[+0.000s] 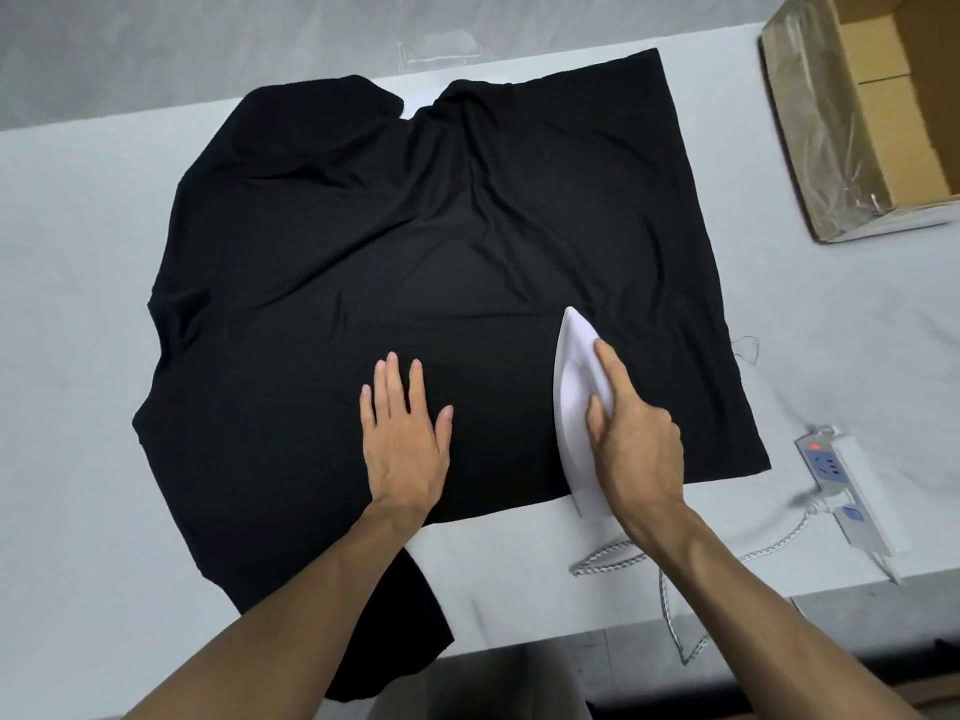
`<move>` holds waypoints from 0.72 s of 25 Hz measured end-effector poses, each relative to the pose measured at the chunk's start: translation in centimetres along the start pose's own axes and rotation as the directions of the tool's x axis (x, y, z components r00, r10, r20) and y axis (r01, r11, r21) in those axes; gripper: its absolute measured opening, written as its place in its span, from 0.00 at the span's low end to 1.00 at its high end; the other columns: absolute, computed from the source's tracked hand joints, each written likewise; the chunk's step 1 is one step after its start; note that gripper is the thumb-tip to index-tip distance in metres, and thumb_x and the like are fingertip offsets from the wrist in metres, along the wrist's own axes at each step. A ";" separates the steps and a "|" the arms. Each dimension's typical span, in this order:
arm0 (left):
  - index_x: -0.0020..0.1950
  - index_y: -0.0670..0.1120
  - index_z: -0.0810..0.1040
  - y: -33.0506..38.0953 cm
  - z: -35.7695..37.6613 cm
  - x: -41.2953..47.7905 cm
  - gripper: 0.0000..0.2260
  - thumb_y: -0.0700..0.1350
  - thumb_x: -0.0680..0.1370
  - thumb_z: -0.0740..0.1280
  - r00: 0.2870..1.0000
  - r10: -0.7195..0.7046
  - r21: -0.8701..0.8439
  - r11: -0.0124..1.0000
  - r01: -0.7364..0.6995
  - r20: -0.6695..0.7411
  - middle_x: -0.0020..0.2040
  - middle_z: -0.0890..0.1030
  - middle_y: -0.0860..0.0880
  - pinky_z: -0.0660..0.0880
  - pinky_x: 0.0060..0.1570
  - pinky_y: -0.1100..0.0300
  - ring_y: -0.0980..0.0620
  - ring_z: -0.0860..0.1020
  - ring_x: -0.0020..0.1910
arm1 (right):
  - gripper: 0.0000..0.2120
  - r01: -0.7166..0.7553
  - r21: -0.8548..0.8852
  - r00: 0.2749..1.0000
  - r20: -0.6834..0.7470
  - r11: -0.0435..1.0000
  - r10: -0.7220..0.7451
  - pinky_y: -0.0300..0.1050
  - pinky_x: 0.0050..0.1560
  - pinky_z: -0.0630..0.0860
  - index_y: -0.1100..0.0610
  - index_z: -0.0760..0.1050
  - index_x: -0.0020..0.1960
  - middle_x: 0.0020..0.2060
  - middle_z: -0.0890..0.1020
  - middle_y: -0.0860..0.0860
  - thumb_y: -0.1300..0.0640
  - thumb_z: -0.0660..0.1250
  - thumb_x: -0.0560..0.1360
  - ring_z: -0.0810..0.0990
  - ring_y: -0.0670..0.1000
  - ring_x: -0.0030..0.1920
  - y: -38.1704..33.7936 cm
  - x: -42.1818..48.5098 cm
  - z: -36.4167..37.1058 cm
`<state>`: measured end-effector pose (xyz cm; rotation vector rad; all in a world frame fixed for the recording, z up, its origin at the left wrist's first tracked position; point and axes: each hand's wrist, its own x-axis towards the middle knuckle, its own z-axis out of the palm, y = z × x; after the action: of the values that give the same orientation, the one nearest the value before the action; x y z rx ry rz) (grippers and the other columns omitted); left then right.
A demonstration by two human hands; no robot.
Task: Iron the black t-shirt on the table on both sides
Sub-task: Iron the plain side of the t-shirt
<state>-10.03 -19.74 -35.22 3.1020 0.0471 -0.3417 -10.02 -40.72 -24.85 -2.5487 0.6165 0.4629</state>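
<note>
Progress judged early: black t-shirt lies spread across the desk, creased at its left and far parts. On its near middle the left grip rests flat, fingers straight, holding nothing. At the near right hem the right grip is curled round the iron. Most of this side and the reverse are judged outstanding.

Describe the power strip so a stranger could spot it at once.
Start at the pale table with the black t-shirt spread across it. Off the shirt's near right corner lies the power strip. It alone is a long white bar with blue sockets and a red light.
</note>
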 end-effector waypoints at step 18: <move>0.81 0.45 0.49 10.0 0.5 1.5 0.28 0.57 0.84 0.46 0.999 0.048 -0.062 0.997 -0.047 0.017 0.81 0.50 0.46 0.51 0.78 0.47 0.46 0.48 0.80 | 0.26 -0.032 -0.017 0.997 -0.071 0.999 0.030 0.51 0.37 0.73 0.41 0.57 0.76 0.27 0.73 0.54 0.54 0.57 0.80 0.72 0.58 0.32 7.2 3.0 -5.2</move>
<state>-8.33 -29.66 -35.87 3.0334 -0.0168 -0.3605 -10.03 -50.02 -24.42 -2.5849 0.6809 0.3923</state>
